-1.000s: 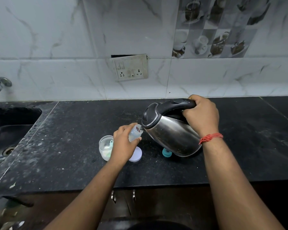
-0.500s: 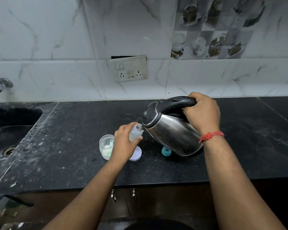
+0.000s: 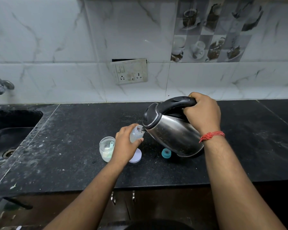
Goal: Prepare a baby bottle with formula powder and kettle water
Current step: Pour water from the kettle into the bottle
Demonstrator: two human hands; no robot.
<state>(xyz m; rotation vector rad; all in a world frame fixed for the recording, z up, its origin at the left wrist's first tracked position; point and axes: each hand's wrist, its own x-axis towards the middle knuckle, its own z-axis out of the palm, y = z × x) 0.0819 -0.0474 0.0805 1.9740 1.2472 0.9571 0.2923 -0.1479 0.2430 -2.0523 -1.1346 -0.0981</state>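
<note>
My right hand (image 3: 202,113) grips the black handle of a steel kettle (image 3: 171,131), which is tilted left with its spout at the mouth of a clear baby bottle (image 3: 136,133). My left hand (image 3: 125,145) holds that bottle, tilted toward the spout. An open glass jar of white formula powder (image 3: 106,150) with a pale scoop inside stands just left of my left hand. A white round lid (image 3: 136,156) lies partly under my left hand. A teal bottle ring (image 3: 166,153) sits on the black counter (image 3: 70,143) below the kettle.
A dark sink (image 3: 8,130) with a metal tap (image 3: 0,85) lies at the far left. A wall socket plate (image 3: 129,71) is on the marble backsplash behind. The counter's front edge runs above cabinet handles (image 3: 123,197).
The kettle has risen slightly and stays tilted at the bottle's mouth. Both hands keep their grips; the bottle has barely moved.
</note>
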